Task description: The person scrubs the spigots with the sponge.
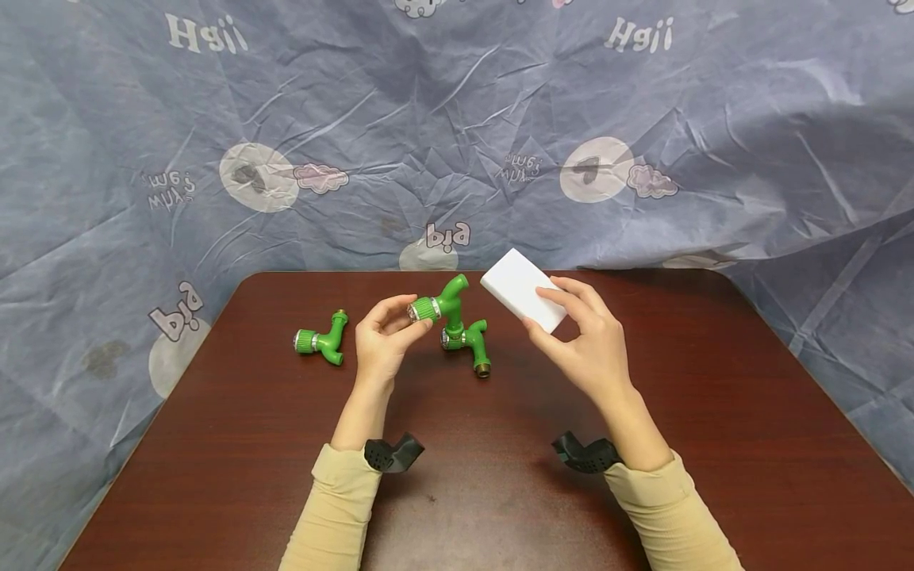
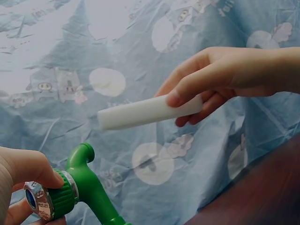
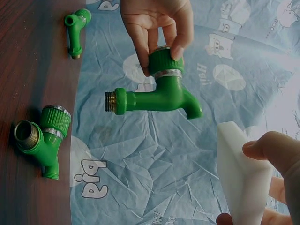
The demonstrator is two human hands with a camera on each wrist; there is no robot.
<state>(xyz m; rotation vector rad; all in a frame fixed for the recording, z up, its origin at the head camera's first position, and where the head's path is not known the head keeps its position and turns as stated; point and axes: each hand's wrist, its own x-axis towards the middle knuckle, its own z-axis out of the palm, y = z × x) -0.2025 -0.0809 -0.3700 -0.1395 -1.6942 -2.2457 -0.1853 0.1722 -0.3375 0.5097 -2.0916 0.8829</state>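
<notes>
My left hand (image 1: pixel 382 337) pinches the ribbed knob of a green faucet (image 3: pixel 164 96), held above the table with its brass-threaded end pointing away from the spout. In my right hand (image 1: pixel 589 341) is a white rectangular block, like a sponge (image 1: pixel 524 289), gripped at one end between thumb and fingers. The block is apart from the faucet's spout, to its right in the head view. A second green faucet (image 1: pixel 477 349) lies on the table behind and below the held one. A third green faucet (image 1: pixel 324 341) lies to the left of my left hand.
The dark reddish-brown table (image 1: pixel 457 492) ends at a far edge against a wrinkled blue-grey printed cloth (image 1: pixel 457 119). Black wrist camera mounts (image 1: pixel 393 454) sit at both sleeve cuffs.
</notes>
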